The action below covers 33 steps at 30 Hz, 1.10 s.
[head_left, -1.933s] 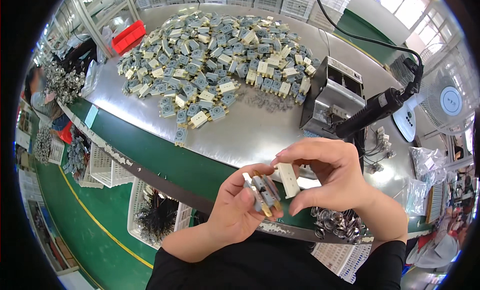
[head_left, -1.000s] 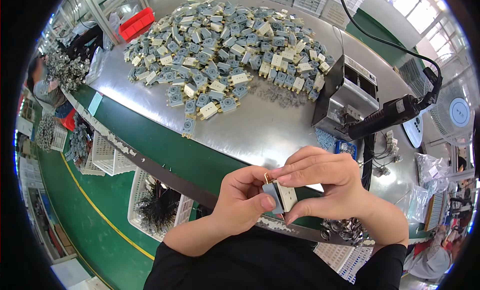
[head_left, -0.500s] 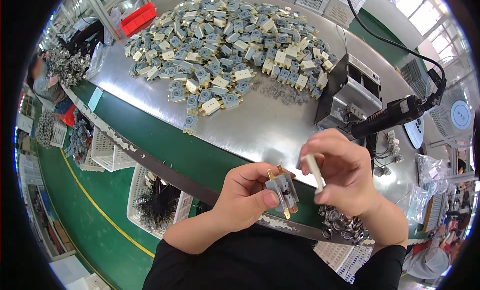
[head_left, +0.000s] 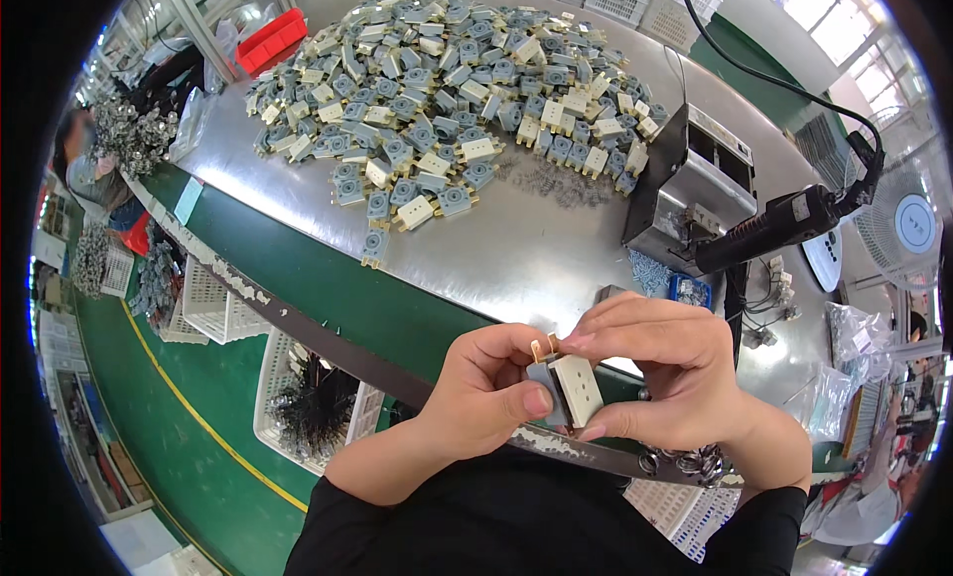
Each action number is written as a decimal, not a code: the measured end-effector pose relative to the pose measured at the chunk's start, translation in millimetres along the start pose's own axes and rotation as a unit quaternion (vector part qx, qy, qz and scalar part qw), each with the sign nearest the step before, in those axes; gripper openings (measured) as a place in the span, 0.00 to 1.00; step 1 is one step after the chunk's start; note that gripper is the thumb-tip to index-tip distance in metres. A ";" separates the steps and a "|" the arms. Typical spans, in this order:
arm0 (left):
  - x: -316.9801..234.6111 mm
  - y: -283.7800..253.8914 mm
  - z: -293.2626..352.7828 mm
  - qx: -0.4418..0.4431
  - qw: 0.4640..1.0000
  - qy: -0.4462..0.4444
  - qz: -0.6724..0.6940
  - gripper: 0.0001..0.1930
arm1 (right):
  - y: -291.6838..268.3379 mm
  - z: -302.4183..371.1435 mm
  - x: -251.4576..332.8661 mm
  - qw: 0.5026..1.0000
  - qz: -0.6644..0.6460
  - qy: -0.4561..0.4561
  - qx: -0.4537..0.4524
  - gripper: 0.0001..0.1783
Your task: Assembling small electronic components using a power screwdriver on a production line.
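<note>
Pinched between the thumb and fingers of my left hand (head_left: 486, 389) is a grey plastic housing (head_left: 542, 378) with brass terminals sticking out at its upper end. My right hand (head_left: 670, 370) grips a cream cover plate (head_left: 579, 385) by its ends, fingertips above and thumb below. The cover lies over the open face of the housing, with a narrow dark gap along its left edge. The inside of the housing is hidden by the cover. Both hands are over the near table edge.
A large pile of grey-and-cream assemblies (head_left: 427, 100) covers the far metal table. Small wire springs (head_left: 556, 182) lie beside it. To the right are a metal machine box (head_left: 690, 184), a black cylindrical power tool (head_left: 769, 234) and a blue tray (head_left: 689, 290). A white basket (head_left: 369, 409) stands lower left.
My right hand has moved left and down, bringing the cream cover from beside the housing onto its open face. My left hand has stayed nearly still.
</note>
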<state>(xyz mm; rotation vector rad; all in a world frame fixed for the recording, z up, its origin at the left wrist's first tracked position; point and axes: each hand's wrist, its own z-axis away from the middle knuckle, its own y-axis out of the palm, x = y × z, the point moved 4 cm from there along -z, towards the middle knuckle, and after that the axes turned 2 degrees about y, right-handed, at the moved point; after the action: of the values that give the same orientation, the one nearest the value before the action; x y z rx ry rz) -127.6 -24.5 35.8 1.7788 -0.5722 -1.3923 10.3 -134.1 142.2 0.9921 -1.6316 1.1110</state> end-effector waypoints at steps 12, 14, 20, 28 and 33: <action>-1.3 7.7 -3.2 0.034 0.999 -0.010 0.041 0.19 | -0.3 1.0 2.8 0.999 0.034 0.011 0.009 0.31; 3.2 4.8 -1.1 0.022 1.000 -0.003 0.022 0.19 | -1.4 -0.4 1.6 0.998 0.055 0.006 0.027 0.31; -2.8 5.5 -7.4 0.031 0.999 -0.010 0.039 0.17 | -2.1 0.6 -3.8 0.995 0.070 0.071 0.024 0.33; -13.0 5.2 -10.3 0.057 0.997 -0.047 -0.021 0.18 | -1.6 -6.0 1.7 0.988 0.149 -0.030 0.001 0.27; -28.9 27.5 -13.9 0.052 0.983 -0.052 -0.171 0.19 | -3.2 -10.8 11.2 0.936 0.301 -0.157 0.092 0.30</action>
<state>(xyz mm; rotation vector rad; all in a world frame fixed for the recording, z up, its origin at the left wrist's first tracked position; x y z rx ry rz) -119.8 -14.7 76.1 1.9645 -0.4120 -1.7231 12.8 -126.1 155.7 0.8331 -2.2119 1.5947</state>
